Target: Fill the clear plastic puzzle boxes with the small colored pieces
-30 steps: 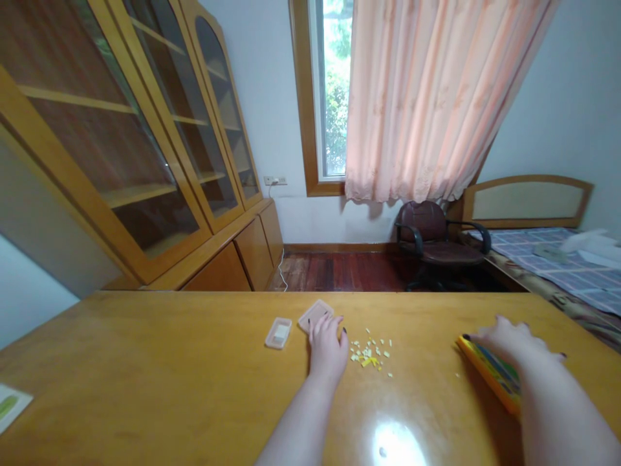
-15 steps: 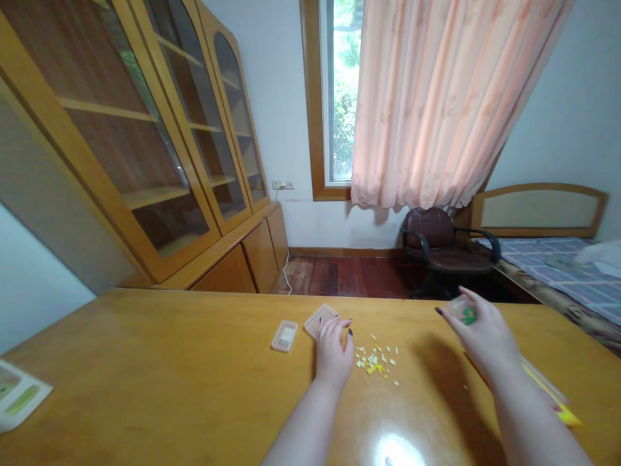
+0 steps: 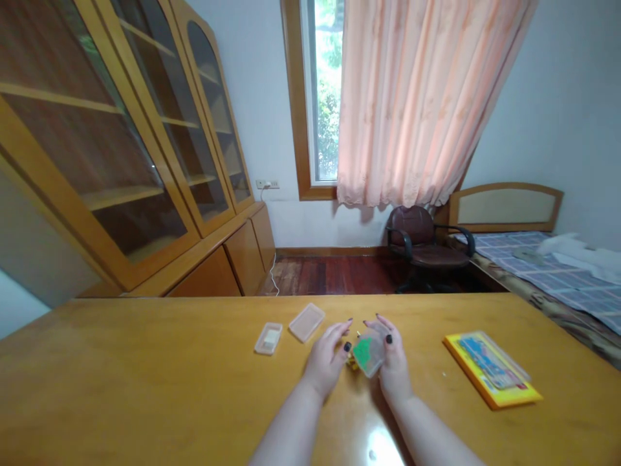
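Observation:
My right hand (image 3: 396, 366) grips a small clear plastic box (image 3: 374, 362), tilted over the table, with green pieces (image 3: 362, 351) gathered inside it. On the box's left side my left hand (image 3: 326, 361) is held with thumb and fingers apart and nothing visible in it. Small yellow pieces (image 3: 351, 362) show between the hands, and the box and fingers hide most of the pile. Left of my hands lie a clear rectangular tray or lid (image 3: 306, 322) and a smaller clear box (image 3: 262, 343) with a white block (image 3: 272, 338) in it.
A yellow box or book (image 3: 495, 396) lies at the table's right, with a clear lid (image 3: 509, 358) on top. The wooden table (image 3: 160, 382) reaches a far edge. Beyond it are an office chair (image 3: 417, 239), a bed (image 3: 533, 252) and a glass-door cabinet (image 3: 194, 226).
My right hand has carried the clear box with green pieces from the right to above the small pieces. My left hand has come beside it. The view has turned slightly right.

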{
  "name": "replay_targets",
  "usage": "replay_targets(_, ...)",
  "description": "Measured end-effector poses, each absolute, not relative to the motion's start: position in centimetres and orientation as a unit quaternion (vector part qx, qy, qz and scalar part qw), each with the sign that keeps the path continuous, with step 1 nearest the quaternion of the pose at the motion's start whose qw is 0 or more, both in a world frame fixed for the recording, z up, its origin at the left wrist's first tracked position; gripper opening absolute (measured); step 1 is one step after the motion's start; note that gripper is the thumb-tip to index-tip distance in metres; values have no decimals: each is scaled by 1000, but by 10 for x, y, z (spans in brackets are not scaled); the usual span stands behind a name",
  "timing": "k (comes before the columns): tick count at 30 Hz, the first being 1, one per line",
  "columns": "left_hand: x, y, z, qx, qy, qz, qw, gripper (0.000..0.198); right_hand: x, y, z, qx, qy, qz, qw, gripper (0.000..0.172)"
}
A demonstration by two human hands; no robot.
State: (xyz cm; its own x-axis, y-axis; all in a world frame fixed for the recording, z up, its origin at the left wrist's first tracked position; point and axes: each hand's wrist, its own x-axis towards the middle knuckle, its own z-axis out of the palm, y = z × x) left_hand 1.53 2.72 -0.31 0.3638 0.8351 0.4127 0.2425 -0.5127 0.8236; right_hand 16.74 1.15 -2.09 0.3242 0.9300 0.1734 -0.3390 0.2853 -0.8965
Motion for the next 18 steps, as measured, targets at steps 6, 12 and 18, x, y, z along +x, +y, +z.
replay_targets(6,20,22,4,796,316,354,376,63,165,7,-19,-428,-416,393,700,49)
replay_targets(12,21,21,8,777,354,358,379,54,163,13,-27,-444,-469,372,667,55)
replay_targets(18,19,23,3,769,366,375,366,68,159,10,-25,-445,-562,370,591,42)
